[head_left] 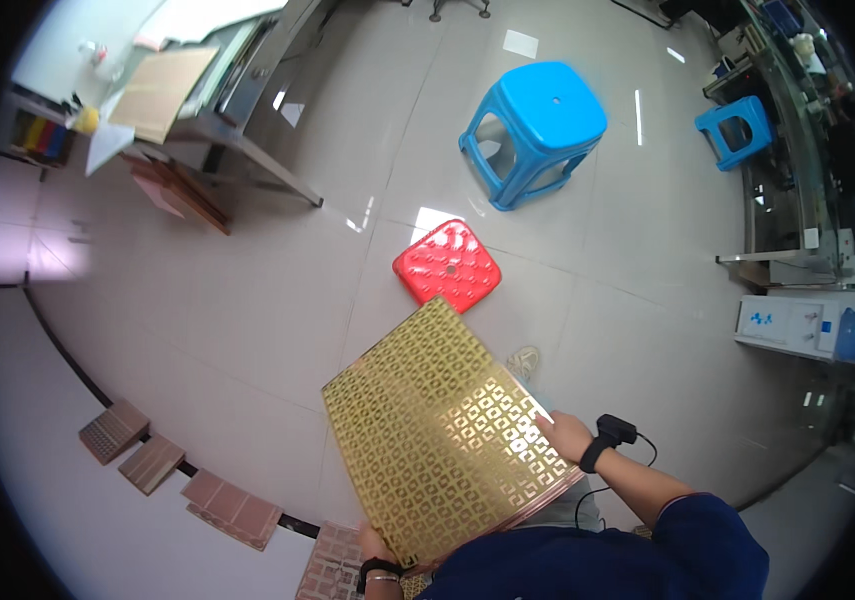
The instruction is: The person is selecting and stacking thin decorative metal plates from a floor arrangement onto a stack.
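A large gold panel (pixel 417 420) with a repeating geometric cut-out pattern is held tilted in front of my body. Reddish edges show under its near right side, so it may be more than one layer. My right hand (pixel 569 437) grips the right edge, thumb on top and the other fingers hidden beneath. At the near left corner, my left hand (pixel 375 546) holds the panel, its fingers mostly out of sight. Beyond the panel's far corner, a low red stool (pixel 449 265) stands on the floor, partly covered by that corner.
A taller blue stool (pixel 537 125) stands farther ahead. At the upper left is a metal-legged table (pixel 277 172) with boards and papers. Several brownish patterned panels (pixel 232 507) lean along the left wall. On the right are another blue stool (pixel 735 132) and a white water dispenser (pixel 785 325).
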`<action>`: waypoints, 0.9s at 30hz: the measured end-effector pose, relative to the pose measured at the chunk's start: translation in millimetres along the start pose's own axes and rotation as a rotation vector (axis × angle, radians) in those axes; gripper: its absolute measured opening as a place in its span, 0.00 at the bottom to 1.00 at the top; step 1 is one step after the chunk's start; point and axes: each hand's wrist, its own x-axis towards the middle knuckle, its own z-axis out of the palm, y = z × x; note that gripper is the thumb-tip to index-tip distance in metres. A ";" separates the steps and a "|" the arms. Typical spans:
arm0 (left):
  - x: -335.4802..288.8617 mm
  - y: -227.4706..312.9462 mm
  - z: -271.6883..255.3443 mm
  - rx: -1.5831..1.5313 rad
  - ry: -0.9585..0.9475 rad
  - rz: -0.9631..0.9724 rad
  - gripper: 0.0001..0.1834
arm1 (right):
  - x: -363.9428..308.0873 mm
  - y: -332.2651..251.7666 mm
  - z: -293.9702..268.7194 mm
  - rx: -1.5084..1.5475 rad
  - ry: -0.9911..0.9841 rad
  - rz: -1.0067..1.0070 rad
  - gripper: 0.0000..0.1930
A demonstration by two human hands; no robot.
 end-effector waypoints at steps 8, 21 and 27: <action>-101.9 6.5 160.3 0.068 -0.364 -0.022 0.27 | -39.2 95.5 -155.1 0.051 0.238 0.028 0.27; -177.6 92.3 429.8 0.251 -0.529 0.005 0.30 | 39.8 88.5 -387.1 0.082 0.409 0.069 0.29; -225.8 137.2 505.2 0.297 -0.417 0.041 0.30 | 100.6 69.8 -486.9 0.121 0.396 -0.037 0.29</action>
